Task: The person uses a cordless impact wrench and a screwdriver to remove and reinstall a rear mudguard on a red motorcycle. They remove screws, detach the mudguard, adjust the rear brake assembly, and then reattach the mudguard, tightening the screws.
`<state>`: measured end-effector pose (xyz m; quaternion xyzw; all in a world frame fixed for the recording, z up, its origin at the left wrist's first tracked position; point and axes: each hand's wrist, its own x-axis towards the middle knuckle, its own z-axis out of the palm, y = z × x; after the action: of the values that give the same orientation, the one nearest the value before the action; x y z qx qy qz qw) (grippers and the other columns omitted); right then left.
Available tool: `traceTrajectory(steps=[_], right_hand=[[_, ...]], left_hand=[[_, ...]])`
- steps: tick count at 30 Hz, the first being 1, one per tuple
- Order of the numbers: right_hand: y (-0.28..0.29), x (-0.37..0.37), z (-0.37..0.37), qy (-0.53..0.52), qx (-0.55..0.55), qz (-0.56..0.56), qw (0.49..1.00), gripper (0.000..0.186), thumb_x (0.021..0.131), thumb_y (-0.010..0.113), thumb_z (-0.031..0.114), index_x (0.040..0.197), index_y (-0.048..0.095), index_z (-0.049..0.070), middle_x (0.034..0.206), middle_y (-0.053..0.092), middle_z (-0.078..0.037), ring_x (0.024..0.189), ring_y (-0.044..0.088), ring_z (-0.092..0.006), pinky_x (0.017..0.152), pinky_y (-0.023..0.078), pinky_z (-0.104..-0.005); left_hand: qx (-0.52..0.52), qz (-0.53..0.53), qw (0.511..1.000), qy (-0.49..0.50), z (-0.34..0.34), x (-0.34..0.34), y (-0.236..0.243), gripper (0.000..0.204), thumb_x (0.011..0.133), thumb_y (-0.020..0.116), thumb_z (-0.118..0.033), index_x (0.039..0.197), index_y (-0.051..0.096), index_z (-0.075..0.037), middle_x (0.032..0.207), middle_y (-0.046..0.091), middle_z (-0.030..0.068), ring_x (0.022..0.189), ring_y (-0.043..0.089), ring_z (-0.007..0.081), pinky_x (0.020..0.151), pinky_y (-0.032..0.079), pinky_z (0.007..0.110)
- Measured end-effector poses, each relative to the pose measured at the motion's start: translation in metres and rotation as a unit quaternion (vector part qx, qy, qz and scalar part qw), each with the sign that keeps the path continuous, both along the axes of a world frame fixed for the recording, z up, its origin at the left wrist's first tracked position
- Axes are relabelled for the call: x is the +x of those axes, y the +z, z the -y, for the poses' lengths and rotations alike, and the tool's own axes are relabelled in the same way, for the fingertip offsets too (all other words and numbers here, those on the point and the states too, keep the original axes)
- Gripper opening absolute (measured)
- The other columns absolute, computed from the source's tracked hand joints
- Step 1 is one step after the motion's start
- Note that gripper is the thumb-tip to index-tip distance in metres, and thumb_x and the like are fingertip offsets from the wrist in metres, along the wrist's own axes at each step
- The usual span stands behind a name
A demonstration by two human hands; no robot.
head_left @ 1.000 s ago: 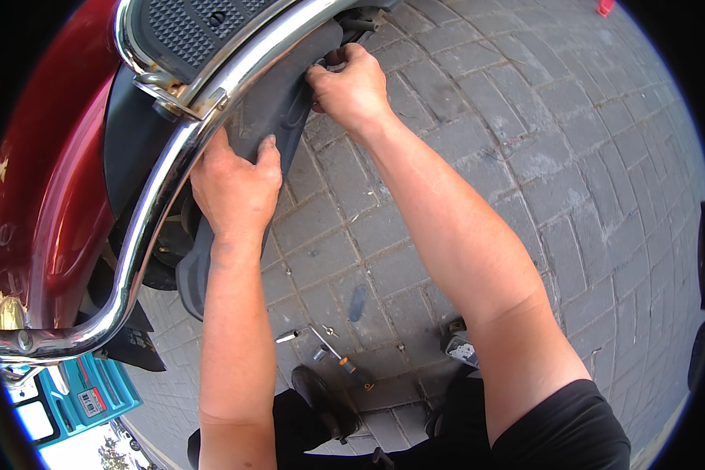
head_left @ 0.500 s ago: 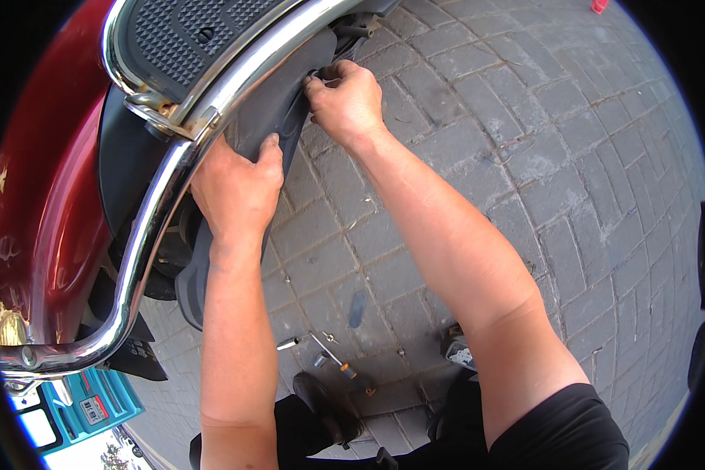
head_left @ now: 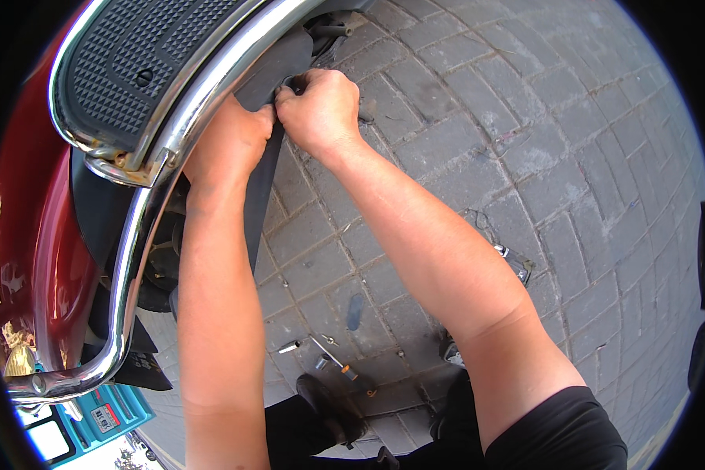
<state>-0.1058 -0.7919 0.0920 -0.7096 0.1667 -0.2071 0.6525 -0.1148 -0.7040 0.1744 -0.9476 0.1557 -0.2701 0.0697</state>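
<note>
A long dark grey plastic panel (head_left: 260, 200) runs along the underside of a chrome tubular guard bar (head_left: 196, 102). My left hand (head_left: 231, 141) grips this panel, thumb at its outer edge; its fingers pass out of sight toward the bar. Close beside that thumb, my right hand (head_left: 321, 113) is closed in a pinch on the panel's edge, fingers curled around it. The panel's lower end lies partly behind my left forearm. Past my right hand, a short dark hose end (head_left: 333, 31) sticks out beneath the bar.
A black textured footboard (head_left: 160, 55) and red bodywork (head_left: 63, 258) flank the bar on the left. On the grey pavers lie an orange-collared ratchet (head_left: 341, 366) and a socket (head_left: 289, 346). A teal case (head_left: 125, 403) sits lower left; a silver-black object (head_left: 517, 262) shows behind my right forearm.
My right hand has come left and slightly down along the panel's edge, nearly meeting my left thumb. The panel's lower end has swung behind my left forearm. The view has shifted somewhat.
</note>
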Motion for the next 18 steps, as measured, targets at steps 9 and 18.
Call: traceTrajectory(steps=[9,18], right_hand=[[-0.022,0.007,0.008,0.093,0.321,0.023,0.942,0.023,0.085,0.073,0.014,0.097,0.069,-0.005,0.072,0.066,-0.009,0.063,0.063,-0.0142,0.055,0.054,-0.0290],[-0.051,0.018,0.011,0.262,0.505,0.006,0.823,0.041,0.088,0.073,0.030,0.111,0.059,-0.001,0.100,0.063,-0.011,0.080,0.064,-0.0193,0.064,0.058,-0.0336]], left_hand=[[0.018,-0.064,0.997,0.035,0.004,0.005,0.007,0.071,0.066,0.084,-0.038,0.121,0.061,0.000,0.116,0.065,0.0211,0.104,0.065,0.0347,0.090,0.051,0.041],[0.034,-0.074,0.992,0.093,0.009,0.005,0.006,0.069,0.065,0.082,-0.040,0.119,0.064,-0.001,0.115,0.066,0.0206,0.104,0.066,0.0339,0.091,0.051,0.041]])
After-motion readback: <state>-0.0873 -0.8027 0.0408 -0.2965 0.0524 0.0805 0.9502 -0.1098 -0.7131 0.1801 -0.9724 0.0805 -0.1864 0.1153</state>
